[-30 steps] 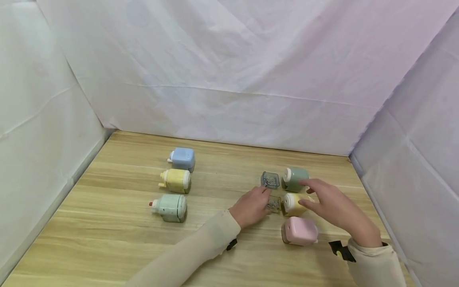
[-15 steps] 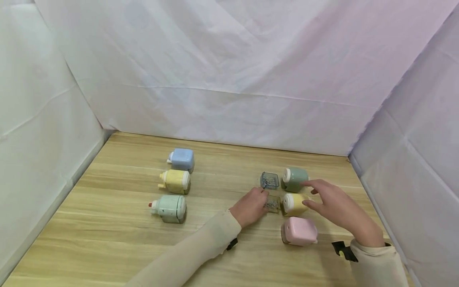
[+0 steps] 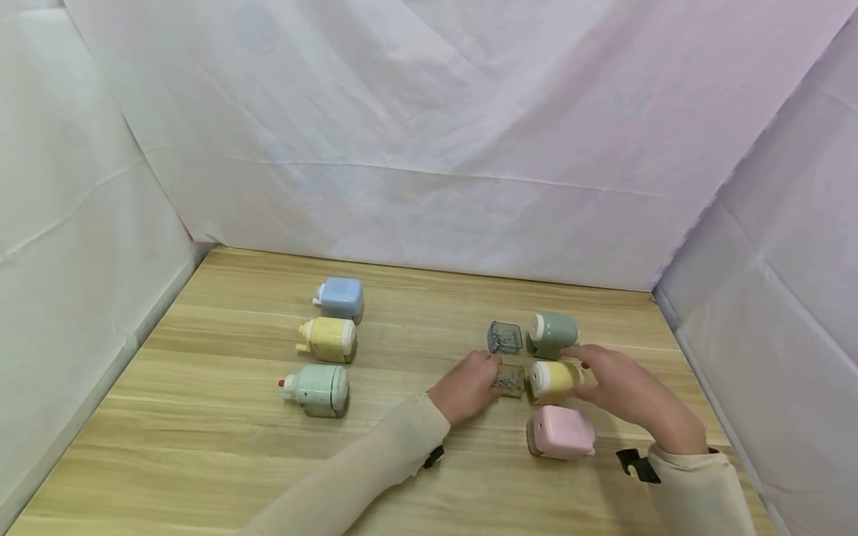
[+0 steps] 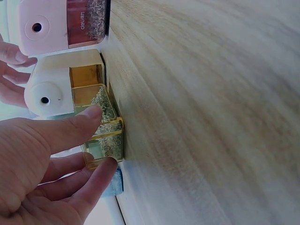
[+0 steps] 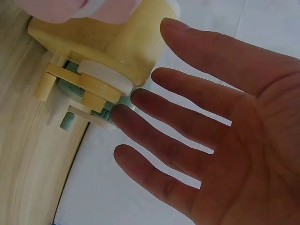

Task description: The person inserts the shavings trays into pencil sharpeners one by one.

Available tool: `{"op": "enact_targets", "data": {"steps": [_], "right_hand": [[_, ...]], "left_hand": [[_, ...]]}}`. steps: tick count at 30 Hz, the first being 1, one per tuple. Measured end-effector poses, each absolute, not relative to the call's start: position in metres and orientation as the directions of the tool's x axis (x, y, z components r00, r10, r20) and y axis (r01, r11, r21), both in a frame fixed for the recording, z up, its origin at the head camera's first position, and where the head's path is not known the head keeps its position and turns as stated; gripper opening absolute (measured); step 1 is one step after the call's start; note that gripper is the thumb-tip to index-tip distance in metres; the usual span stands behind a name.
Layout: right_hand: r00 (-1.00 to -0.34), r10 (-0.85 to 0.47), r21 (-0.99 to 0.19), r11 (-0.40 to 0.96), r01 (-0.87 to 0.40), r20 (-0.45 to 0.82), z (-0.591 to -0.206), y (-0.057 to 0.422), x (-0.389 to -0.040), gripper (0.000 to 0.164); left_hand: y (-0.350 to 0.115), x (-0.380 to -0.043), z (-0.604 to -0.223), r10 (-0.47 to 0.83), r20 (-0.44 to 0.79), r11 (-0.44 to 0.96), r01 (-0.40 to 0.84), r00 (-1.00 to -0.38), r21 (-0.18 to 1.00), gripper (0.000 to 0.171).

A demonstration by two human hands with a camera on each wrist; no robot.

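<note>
My left hand [image 3: 469,387] pinches the amber see-through shavings drawer [image 4: 112,145] between thumb and fingers. Grey shavings lie in that drawer, which sits in front of the yellow pencil sharpener [image 3: 553,381]; a white face with a round pencil hole [image 4: 44,100] shows in the left wrist view. Beside the sharpener's crank end, my right hand [image 3: 626,387] holds nothing, its fingers extended and spread. From the right wrist view I cannot tell whether the fingertips touch the yellow body [image 5: 117,42]. The yellow crank handle [image 5: 79,79] points toward that hand.
A green sharpener [image 3: 555,335] stands behind the yellow one, its bluish drawer [image 3: 505,337] out on the table with shavings. A pink sharpener [image 3: 564,432] stands nearer. At left are blue [image 3: 342,296], yellow [image 3: 328,339] and mint [image 3: 322,388] sharpeners.
My right hand has drifted slightly right and then come back left and lower, closer around the yellow sharpener. My left hand stays at the amber drawer, almost still.
</note>
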State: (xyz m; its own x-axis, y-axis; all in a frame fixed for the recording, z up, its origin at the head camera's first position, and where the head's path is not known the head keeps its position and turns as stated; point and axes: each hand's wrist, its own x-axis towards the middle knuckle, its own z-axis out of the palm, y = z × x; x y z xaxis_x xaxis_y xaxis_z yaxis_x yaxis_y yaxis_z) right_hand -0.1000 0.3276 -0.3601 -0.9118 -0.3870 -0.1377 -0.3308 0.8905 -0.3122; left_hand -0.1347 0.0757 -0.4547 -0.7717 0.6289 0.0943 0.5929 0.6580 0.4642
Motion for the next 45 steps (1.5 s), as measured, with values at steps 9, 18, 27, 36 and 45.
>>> {"op": "enact_targets", "data": {"steps": [9, 18, 27, 36, 45], "right_hand": [[-0.901, -0.414, -0.29, 0.885, -0.365, -0.131, -0.37, 0.325, -0.106, 0.044], [-0.909, -0.401, -0.246, 0.897, -0.366, -0.109, -0.375, 0.323, -0.109, 0.042], [-0.911, -0.398, -0.244, 0.899, -0.364, -0.105, -0.375, 0.322, -0.108, 0.041], [-0.911, -0.401, -0.236, 0.898, -0.371, -0.093, -0.374, 0.319, -0.107, 0.041], [-0.91, -0.404, -0.215, 0.9, -0.379, -0.089, -0.374, 0.319, -0.108, 0.04]], "left_hand": [[0.077, -0.132, -0.454, 0.623, 0.096, 0.666, 0.591, -0.776, 0.456, 0.042], [0.08, -0.128, -0.455, 0.626, 0.094, 0.665, 0.593, -0.774, 0.455, 0.039], [0.087, -0.126, -0.458, 0.638, 0.124, 0.654, 0.62, -0.76, 0.433, 0.033], [0.095, -0.123, -0.458, 0.631, 0.106, 0.672, 0.609, -0.769, 0.421, 0.039], [0.103, -0.122, -0.459, 0.632, 0.12, 0.669, 0.618, -0.765, 0.413, 0.036]]}}
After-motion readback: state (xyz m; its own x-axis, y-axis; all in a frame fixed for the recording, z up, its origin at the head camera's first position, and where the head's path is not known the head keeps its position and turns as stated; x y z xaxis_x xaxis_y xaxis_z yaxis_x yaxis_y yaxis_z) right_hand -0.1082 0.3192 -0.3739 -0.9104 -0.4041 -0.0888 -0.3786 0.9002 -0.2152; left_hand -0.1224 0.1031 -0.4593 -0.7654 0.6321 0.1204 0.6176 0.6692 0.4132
